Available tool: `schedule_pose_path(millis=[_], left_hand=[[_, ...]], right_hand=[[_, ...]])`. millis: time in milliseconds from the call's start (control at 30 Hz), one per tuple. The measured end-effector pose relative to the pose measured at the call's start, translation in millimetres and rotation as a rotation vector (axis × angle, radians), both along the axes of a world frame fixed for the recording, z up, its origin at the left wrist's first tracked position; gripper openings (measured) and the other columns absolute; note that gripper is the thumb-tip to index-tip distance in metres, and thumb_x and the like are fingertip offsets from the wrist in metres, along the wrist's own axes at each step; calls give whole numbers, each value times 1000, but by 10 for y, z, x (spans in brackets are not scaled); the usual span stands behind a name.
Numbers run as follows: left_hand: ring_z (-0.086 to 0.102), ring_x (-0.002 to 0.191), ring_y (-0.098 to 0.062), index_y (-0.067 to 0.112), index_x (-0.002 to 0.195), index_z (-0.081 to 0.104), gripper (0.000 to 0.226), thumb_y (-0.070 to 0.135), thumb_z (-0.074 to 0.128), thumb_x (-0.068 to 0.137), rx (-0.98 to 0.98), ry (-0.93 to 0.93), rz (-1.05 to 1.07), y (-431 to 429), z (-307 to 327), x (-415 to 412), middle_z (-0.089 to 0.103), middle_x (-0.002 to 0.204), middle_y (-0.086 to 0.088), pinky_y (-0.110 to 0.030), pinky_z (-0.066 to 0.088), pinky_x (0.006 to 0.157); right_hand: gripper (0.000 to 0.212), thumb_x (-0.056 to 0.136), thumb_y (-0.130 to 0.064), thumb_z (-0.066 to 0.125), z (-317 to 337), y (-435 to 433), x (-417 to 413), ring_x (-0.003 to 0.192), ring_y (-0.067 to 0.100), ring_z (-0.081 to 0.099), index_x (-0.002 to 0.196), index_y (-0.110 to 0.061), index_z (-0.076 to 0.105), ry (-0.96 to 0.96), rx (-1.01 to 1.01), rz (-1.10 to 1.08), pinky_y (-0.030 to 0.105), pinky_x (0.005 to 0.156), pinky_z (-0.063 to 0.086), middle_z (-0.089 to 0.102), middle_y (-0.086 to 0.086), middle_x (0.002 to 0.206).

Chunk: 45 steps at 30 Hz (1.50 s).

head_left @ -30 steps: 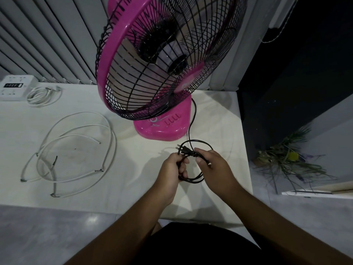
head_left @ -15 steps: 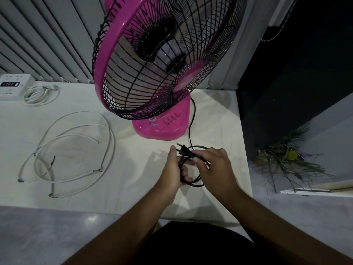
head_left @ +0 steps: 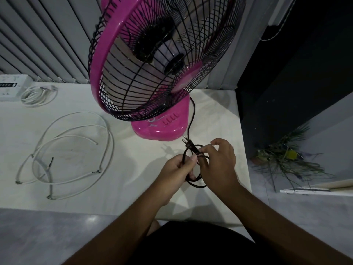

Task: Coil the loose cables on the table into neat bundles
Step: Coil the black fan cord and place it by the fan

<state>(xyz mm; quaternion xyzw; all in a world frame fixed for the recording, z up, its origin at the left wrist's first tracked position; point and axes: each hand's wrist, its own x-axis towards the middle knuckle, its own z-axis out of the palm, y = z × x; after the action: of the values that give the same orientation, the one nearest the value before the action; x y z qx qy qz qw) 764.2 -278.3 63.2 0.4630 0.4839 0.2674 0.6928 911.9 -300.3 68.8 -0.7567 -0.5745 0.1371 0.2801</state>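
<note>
Coiling the fan's black cord (head_left: 194,170) above the table (head_left: 133,178): left hand (head_left: 176,170) fingers closed around loops, right hand (head_left: 217,161) pinching near the plug (head_left: 188,143); next likely tucking that end; white cable (head_left: 72,150) lies uncoiled.

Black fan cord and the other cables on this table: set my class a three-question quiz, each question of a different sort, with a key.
1. True or false: the black fan cord is already looped into a coil between the hands.
2. Which hand pinches the cord just behind the plug?
A. left hand
B. right hand
C. neither
3. Fill in: the loose white cable lies uncoiled on the table, to the ____ of the pink fan.

Key: 1 true; 2 B; 3 left
</note>
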Motion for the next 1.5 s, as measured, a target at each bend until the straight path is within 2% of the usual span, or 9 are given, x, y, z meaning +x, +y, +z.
schedule_pose_path(millis=[200, 300, 433, 767, 900, 1067, 1167, 1333, 1500], left_hand=[[54, 57, -15, 11, 89, 58, 36, 35, 41, 108, -63, 43, 145, 55, -3, 5, 47, 57, 6, -42, 49, 76], [44, 49, -7, 13, 87, 56, 37, 37, 38, 108, -87, 53, 244, 75, -11, 25, 43, 52, 12, -36, 45, 66], [43, 44, -2, 17, 83, 53, 39, 41, 36, 108, -48, 71, 247, 88, 4, 51, 43, 48, 15, -28, 44, 58], [48, 58, -9, 17, 84, 48, 40, 50, 38, 104, 21, 209, 267, 133, -47, 80, 45, 68, 3, -32, 48, 64], [65, 95, -22, 16, 104, 54, 47, 62, 44, 97, -62, 299, 207, 85, -59, 133, 64, 102, -8, -47, 55, 93], [68, 105, -25, 7, 148, 38, 82, 56, 65, 89, -488, -165, 258, 146, -12, 135, 62, 133, -22, -49, 57, 95], [67, 86, -19, 16, 157, 21, 87, 34, 74, 90, -462, -172, 254, 169, -35, 159, 72, 96, -7, -39, 59, 84], [64, 65, -17, 7, 110, 60, 20, 25, 59, 101, -444, -122, 103, 310, 29, 218, 53, 67, 1, -38, 58, 85], [48, 58, -15, 14, 98, 52, 20, 30, 43, 108, -398, -46, 129, 365, 47, 367, 41, 64, 2, -40, 51, 82]], right_hand=[[2, 94, -13, 65, -14, 40, 31, 95, 4, 53, 96, -13, 65, 263, -121, 123, 23, 91, 44, 56, 6, 113], [10, 99, -18, 57, 10, 49, -12, 75, 7, 56, 89, -17, 56, 482, -247, 112, 22, 68, 44, 61, 0, 88], [9, 101, -28, 56, 8, -5, -36, 89, 18, 68, 99, -18, 57, 757, -318, 19, 27, 80, 52, 70, 6, 96], [29, 104, -11, 50, 36, -20, -60, 68, 15, 57, 131, -18, 59, 1330, -273, 3, 36, 79, 55, 55, 5, 77], [30, 106, -9, 43, 19, 3, -68, 58, 9, 41, 119, -13, 70, 1430, -238, -88, 29, 64, 44, 41, -1, 69], [28, 105, -15, 45, -33, 16, 1, 49, 3, 44, 104, -18, 72, 1285, -286, -166, 27, 60, 42, 52, -11, 60], [26, 105, -18, 45, -42, 61, 30, 55, 2, 52, 105, -21, 71, 1064, -316, -169, 29, 63, 46, 61, -16, 61], [22, 105, -22, 43, -8, 203, 85, 72, 7, 54, 97, -27, 63, 766, -328, -160, 25, 70, 43, 60, -8, 83], [13, 103, -27, 50, -15, 277, 49, 81, 13, 60, 108, -27, 62, 974, -304, -257, 28, 70, 53, 63, 1, 96]])
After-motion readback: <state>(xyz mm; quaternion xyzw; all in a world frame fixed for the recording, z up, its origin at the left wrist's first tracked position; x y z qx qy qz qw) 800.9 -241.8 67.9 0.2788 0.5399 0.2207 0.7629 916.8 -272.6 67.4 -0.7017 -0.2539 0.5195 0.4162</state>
